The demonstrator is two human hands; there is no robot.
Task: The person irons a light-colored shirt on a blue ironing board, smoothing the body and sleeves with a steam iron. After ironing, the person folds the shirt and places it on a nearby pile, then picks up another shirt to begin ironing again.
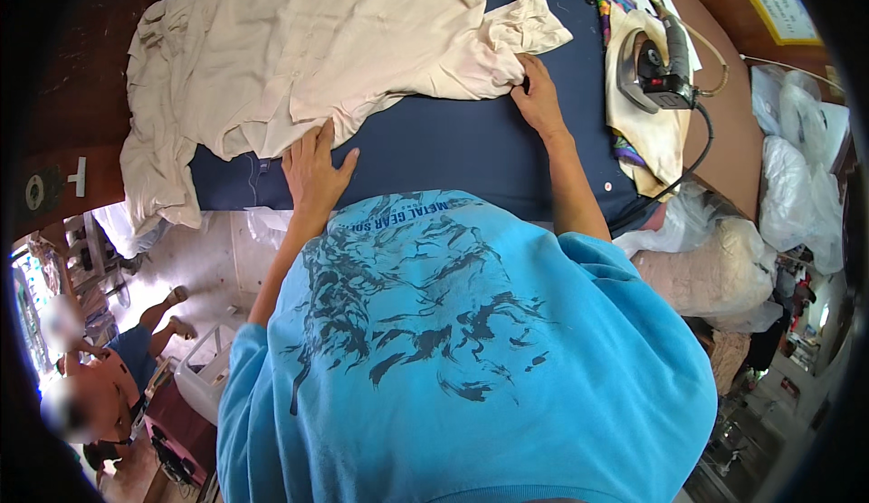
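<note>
A wrinkled cream shirt (362, 37) lies spread over the dark blue cover of the ironing table (434, 141). Its left part hangs down past the table's front edge. My left hand (315, 170) rests on the shirt's near edge, fingertips on the cloth and thumb held apart. Farther right, my right hand (539, 100) has its fingers and thumb closed on the edge of the shirt beside a bunched sleeve (525, 30). An electric iron (654, 68) with a dark handle stands on a cream cloth pad (668, 132), to the right of my right hand.
From the iron, a dark cord (704, 141) loops down over the table's right side. Wrapped bundles (715, 268) and clear plastic bags (801, 168) crowd the right. Below on the left are a white plastic chair (206, 367) and other people (104, 385).
</note>
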